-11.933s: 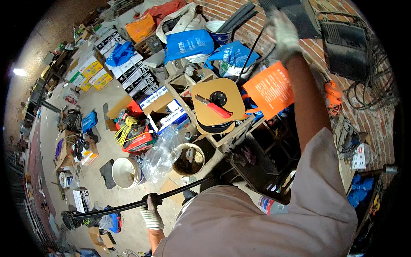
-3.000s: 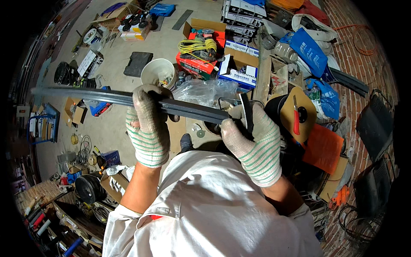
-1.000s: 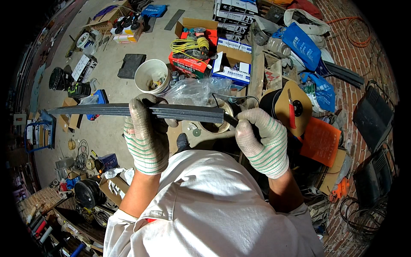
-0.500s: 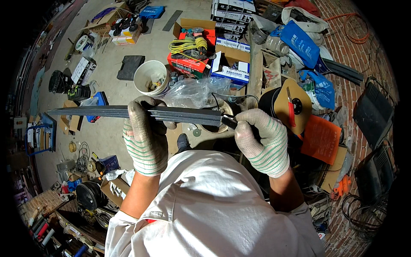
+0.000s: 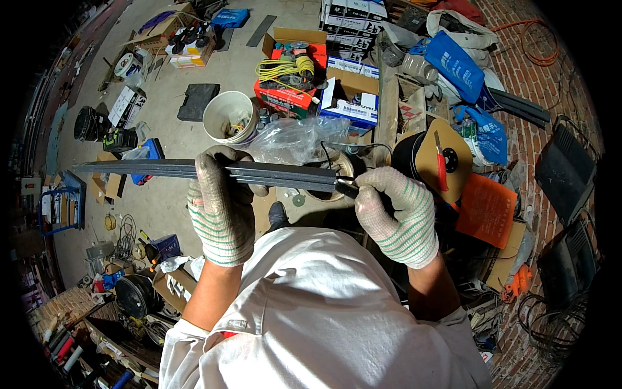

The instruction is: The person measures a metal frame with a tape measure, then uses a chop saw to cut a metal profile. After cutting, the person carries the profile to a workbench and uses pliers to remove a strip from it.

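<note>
My left hand (image 5: 223,217), in a white knitted glove with green stripes, is closed round a long dark grey ribbed strip (image 5: 285,174). The strip lies nearly level across my front and tapers away to the far left. In a matching glove, my right hand (image 5: 398,217) is at the strip's right end, thumb and forefinger pinched on a small black piece (image 5: 347,187). That piece meets the strip end; whether it is fixed to it, I cannot tell. A shiny bit shows between the two.
Beyond my hands stand a white bucket (image 5: 228,117), clear plastic sheeting (image 5: 288,141), a red box (image 5: 285,98) with yellow cord and a blue box (image 5: 350,113). A large cable reel (image 5: 447,162) with a red-handled tool stands at right. A black case (image 5: 198,102) lies on the floor.
The small black piece at the strip's right end has tilted slightly. Both hands and the strip stay almost where they were.
</note>
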Available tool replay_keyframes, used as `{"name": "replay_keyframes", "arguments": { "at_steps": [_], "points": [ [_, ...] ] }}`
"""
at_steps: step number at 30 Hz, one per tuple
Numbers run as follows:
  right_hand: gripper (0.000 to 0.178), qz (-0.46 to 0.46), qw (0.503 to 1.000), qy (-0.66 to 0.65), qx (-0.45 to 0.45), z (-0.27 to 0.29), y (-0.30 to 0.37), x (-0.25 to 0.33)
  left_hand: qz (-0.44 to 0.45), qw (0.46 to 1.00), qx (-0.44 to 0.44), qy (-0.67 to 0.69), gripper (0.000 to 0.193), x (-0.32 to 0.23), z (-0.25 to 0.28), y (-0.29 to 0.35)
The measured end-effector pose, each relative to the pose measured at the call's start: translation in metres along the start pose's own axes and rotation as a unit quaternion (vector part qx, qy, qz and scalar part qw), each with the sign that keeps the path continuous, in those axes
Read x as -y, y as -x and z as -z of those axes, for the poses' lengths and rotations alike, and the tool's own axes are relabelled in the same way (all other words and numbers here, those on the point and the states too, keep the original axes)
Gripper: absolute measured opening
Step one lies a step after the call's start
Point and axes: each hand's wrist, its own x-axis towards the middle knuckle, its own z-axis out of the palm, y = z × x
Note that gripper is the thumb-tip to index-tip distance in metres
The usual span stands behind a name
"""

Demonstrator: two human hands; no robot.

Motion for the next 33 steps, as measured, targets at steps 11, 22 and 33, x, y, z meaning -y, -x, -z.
{"name": "replay_keyframes", "arguments": {
  "at_steps": [11,22,33],
  "points": [
    [0.012,-0.045,0.998,-0.017,0.04,0.008,-0.004,0.009,0.001,1.0,0.011,-0.019,0.043,-0.001,0.004,0.001],
    [0.005,-0.046,0.996,-0.02,0.078,0.016,-0.009,0.012,0.001,1.0,0.008,-0.019,0.042,-0.001,-0.001,0.004],
    [0.008,-0.063,0.993,-0.011,0.098,0.021,-0.01,0.015,-0.006,0.999,0.033,-0.03,0.041,-0.002,0.002,0.006]
  ]
}}
